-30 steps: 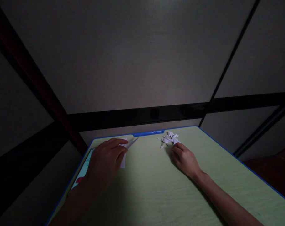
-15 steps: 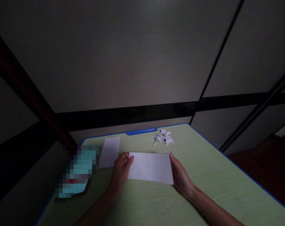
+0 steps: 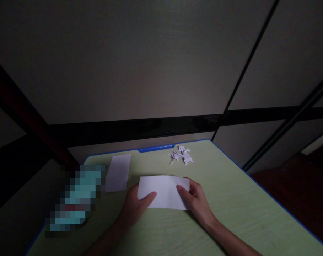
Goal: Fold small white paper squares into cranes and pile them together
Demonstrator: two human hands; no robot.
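A white sheet of paper (image 3: 165, 190) lies flat on the pale green table (image 3: 230, 213) in front of me. My left hand (image 3: 136, 208) rests on the sheet's lower left corner, with the fingers lying over it. At the sheet's right edge my right hand (image 3: 195, 201) presses down with the fingers laid on the paper. A second white sheet (image 3: 118, 172) lies farther left, untouched. Several small folded white paper figures (image 3: 180, 155) sit in a heap near the table's far edge.
A blurred teal and red object (image 3: 76, 195) lies at the table's left edge. The table has a blue rim with a blue handle-like strip (image 3: 156, 147) at its far side. Behind it stand pale wall panels with dark frames. The room is dim.
My left hand brought a sheet from the left stack to the middle. My right hand left the heap of folded figures. Both hands now lie on the sheet, which has moved closer.
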